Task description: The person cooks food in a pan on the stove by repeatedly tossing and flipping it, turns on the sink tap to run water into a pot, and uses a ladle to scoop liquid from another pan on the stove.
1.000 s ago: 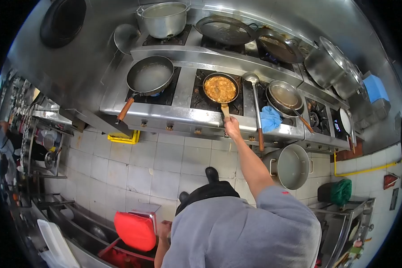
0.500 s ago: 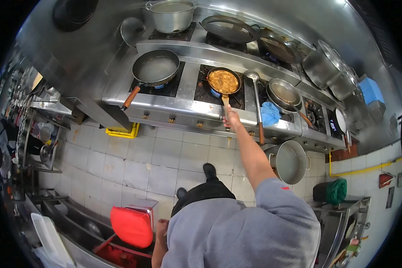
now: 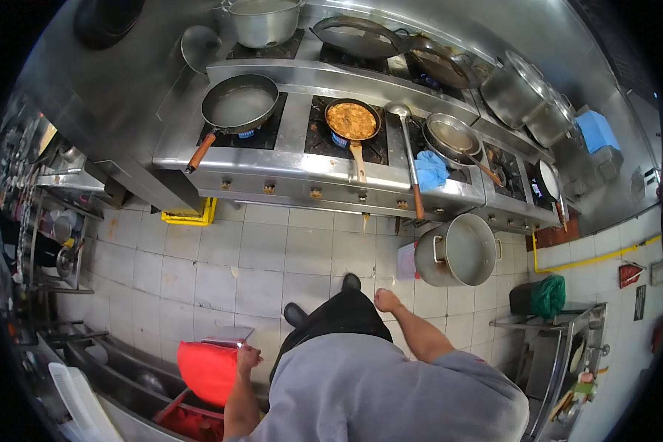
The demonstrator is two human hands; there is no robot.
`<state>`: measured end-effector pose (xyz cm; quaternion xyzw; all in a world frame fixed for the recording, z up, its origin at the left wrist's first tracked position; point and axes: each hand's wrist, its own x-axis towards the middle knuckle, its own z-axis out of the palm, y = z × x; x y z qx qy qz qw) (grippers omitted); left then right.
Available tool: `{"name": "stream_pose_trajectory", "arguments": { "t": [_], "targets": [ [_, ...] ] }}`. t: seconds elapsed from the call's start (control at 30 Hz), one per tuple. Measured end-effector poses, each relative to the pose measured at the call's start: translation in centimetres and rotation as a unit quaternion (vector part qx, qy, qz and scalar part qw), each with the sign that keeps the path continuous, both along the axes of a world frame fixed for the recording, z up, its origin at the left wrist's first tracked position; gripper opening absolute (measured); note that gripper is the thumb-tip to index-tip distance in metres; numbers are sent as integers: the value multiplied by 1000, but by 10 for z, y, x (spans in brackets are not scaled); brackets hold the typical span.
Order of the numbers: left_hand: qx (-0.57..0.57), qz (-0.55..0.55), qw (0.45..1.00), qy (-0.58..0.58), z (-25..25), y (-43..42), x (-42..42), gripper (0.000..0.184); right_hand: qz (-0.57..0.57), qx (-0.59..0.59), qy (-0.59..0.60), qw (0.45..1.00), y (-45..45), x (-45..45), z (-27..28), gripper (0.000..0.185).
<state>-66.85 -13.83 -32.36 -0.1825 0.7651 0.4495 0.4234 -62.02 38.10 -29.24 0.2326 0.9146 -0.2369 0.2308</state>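
Note:
A small frying pan (image 3: pixel 380 124) holds a browned, omelette-like food (image 3: pixel 351 120) on the middle front burner. Its pale wooden handle (image 3: pixel 357 163) sticks out over the stove's front edge, with no hand on it. My right hand (image 3: pixel 387 300) is a loose fist in front of my right hip, well below the stove, and nothing shows in it. Low on the left, my left hand (image 3: pixel 249 357) has curled fingers and hangs beside a red cover or cloth (image 3: pixel 202 372); I see nothing held in it.
Left of the small pan sits a larger frying pan (image 3: pixel 239 103). To its right lie a long ladle (image 3: pixel 409 162), a blue cloth (image 3: pixel 431 170) and a pan (image 3: pixel 453 136). A big pot (image 3: pixel 449 258) stands low before the stove. Pots and woks line the back burners.
My right hand has let go of the small pan's handle and drawn back toward my body. My left hand has shifted slightly left and up. The view has moved a little.

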Motion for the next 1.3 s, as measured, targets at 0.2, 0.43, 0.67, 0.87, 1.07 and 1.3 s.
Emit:
{"name": "stream_pose_trajectory", "arguments": {
  "t": [0.2, 0.43, 0.67, 0.87, 1.07, 1.3],
  "targets": [
    [-2, 11, 999, 31, 42, 38, -40, 13, 331, 111, -251, 903, -3, 60, -93, 23],
    [28, 6, 999, -22, 45, 110, -1, 20, 332, -119, -135, 926, 23, 21, 64, 30],
    [-166, -283, 924, 195, 34, 185, 47, 28, -46, -273, 64, 959, 48, 34, 54, 29],
    [-134, -215, 958, 131, 118, 234, 50, 25, 93, -169, -59, 980, 107, 130, -35, 24],
    [-131, -181, 957, 184, 76, 251, 96, 24, 89, -112, -97, 985, 179, 205, -58, 28],
    [-102, -122, 981, 115, 59, 232, 87, 20, -125, -203, -70, 969, 193, 168, -38, 18]
  ]
}}
